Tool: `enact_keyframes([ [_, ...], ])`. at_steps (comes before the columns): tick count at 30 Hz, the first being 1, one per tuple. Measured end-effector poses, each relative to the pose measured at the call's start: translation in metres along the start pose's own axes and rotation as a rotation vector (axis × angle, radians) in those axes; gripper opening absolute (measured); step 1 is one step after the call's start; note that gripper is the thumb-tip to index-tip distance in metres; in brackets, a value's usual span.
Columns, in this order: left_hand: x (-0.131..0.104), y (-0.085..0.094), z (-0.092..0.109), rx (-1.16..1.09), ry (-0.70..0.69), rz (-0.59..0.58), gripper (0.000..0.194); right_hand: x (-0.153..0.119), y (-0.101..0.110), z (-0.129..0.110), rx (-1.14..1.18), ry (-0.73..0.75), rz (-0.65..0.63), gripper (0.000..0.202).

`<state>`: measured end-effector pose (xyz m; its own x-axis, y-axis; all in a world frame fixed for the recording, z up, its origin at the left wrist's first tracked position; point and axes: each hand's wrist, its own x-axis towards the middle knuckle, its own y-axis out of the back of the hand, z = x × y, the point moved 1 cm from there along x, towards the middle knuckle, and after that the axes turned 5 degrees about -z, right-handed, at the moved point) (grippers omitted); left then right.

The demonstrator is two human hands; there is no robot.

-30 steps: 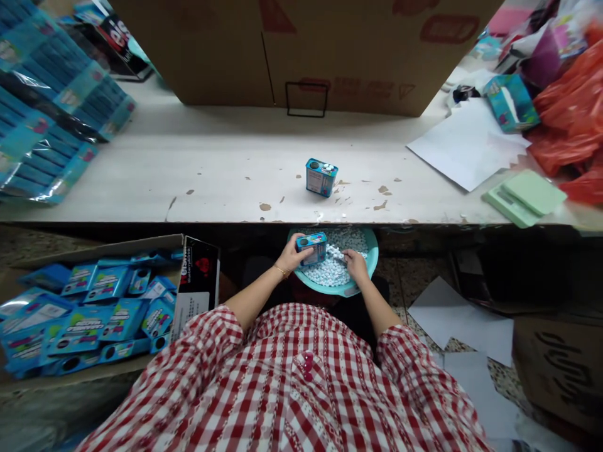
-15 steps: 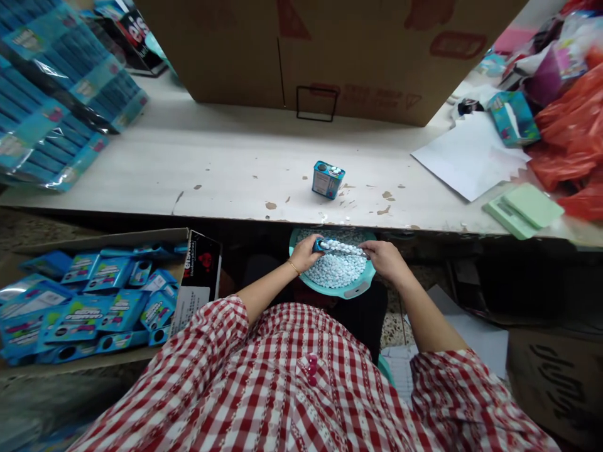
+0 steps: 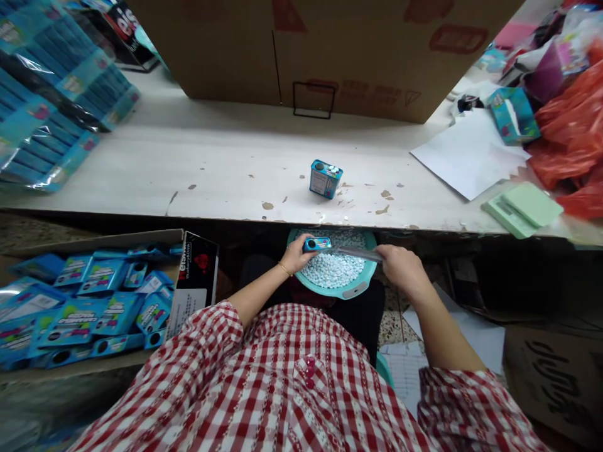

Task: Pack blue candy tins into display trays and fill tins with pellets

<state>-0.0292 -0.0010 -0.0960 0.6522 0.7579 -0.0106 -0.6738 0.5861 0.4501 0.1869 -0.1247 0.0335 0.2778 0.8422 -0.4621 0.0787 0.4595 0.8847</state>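
My left hand (image 3: 295, 255) grips a small blue tin (image 3: 317, 244) over the left side of a teal basin (image 3: 342, 292). White pellets (image 3: 335, 269) fill much of the basin. My right hand (image 3: 399, 267) is closed on a clear plastic strip (image 3: 360, 252), at the basin's right rim. The strip points left towards the tin; whether they touch is hard to tell. Another blue tin (image 3: 326, 179) stands on the white table (image 3: 226, 163), with a few white pellets on its top.
A carton of blue packs (image 3: 201, 263) sits at the left. A large cardboard box (image 3: 348, 56) stands at the table's back. Wrapped blue packs (image 3: 51, 94) are far left; papers (image 3: 471, 154), a green scale (image 3: 522, 209) and red bags (image 3: 575, 125) lie right.
My right hand has moved right, drawing the strip away from the tin. The row of white pellets seen along the strip is gone. The tin now shows its blue printed face.
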Motion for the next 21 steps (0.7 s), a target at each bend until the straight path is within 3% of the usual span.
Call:
enact_keyframes([
  [3,0.002,0.001,-0.020,-0.168,0.078,0.032,0.042,0.019,-0.053,0.004,0.128,-0.095,-0.063,0.034],
  [6,0.008,-0.011,-0.037,-0.353,0.180,0.040,0.040,0.046,-0.099,-0.025,0.285,-0.090,-0.049,0.038],
  [9,0.013,-0.027,-0.042,-0.478,0.251,0.038,0.040,0.069,-0.126,-0.055,0.386,-0.084,-0.008,0.038],
  [13,0.010,-0.029,-0.029,-0.513,0.197,0.004,0.045,0.084,-0.141,-0.058,0.538,-0.089,0.049,0.037],
  [17,-0.005,-0.003,-0.016,-0.396,0.098,-0.020,0.046,0.083,-0.145,-0.037,0.673,-0.053,0.102,0.032],
  [21,-0.014,0.019,-0.013,-0.220,0.021,0.061,0.043,0.071,-0.134,-0.014,0.751,-0.009,0.159,0.030],
])
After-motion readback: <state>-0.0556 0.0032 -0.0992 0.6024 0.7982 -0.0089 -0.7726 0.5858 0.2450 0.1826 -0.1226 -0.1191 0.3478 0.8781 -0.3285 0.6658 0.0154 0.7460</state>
